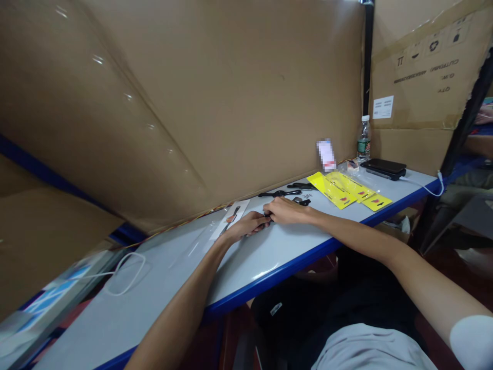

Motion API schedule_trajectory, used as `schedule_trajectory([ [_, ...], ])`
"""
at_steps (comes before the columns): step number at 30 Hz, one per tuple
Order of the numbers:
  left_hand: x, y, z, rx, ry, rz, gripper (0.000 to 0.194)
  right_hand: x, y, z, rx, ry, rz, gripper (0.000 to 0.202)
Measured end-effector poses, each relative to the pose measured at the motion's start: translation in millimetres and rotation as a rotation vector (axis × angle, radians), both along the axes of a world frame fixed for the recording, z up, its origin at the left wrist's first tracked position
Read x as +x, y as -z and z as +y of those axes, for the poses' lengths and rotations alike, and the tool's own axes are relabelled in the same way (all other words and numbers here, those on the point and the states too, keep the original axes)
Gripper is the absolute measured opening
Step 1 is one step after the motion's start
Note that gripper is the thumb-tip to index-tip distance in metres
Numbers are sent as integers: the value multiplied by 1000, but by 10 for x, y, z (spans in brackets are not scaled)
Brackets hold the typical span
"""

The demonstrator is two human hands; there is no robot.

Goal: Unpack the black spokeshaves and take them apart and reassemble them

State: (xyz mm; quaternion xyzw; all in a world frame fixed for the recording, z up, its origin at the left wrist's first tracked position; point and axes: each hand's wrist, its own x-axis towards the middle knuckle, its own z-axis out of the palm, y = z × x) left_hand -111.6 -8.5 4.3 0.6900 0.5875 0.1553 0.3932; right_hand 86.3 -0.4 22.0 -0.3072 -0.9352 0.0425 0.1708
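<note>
My left hand (250, 224) and my right hand (284, 210) meet over the table, fingers closed together around a small dark piece (267, 217). Most of that piece is covered by the fingers, so its kind does not show. Just behind my right hand lie a small black part (305, 202) and several tiny metal bits (307, 196). Farther back, a black long-handled item (279, 193) lies flat, with another black item (301, 186) beside it. A white card with a printed picture (235, 211) rests behind my left hand.
Yellow packaging cards (333, 191) with clear plastic lie to the right. Behind them are a phone (326, 155), a water bottle (364, 140) and a black device (384, 167) with a white cable. Another white cable (144, 262) curls at left. Cardboard (231, 103) walls the table's back.
</note>
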Motion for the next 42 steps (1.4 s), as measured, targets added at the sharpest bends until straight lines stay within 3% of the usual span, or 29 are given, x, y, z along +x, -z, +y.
schedule_trajectory([
  [8, -4, 7, -1, 6, -7, 18, 51, 34, -54, 87, -142, -55, 75, 30],
  [12, -4, 6, -1, 7, 3, 15, 51, 105, -113, 111, -221, -111, 58, 19],
  [24, 20, -14, -21, -5, 2, 0, 56, 73, -43, 69, 12, -63, 15, 22],
  [34, 3, 4, -5, -4, -2, -5, 56, -22, 39, 70, -17, 11, 67, 22],
  [38, -5, 0, -9, -2, 0, 3, 54, -65, 116, 134, -106, 68, 163, 23],
  [42, -19, 8, 4, -17, 10, 7, 50, -8, 79, 202, -377, 40, 225, 24],
])
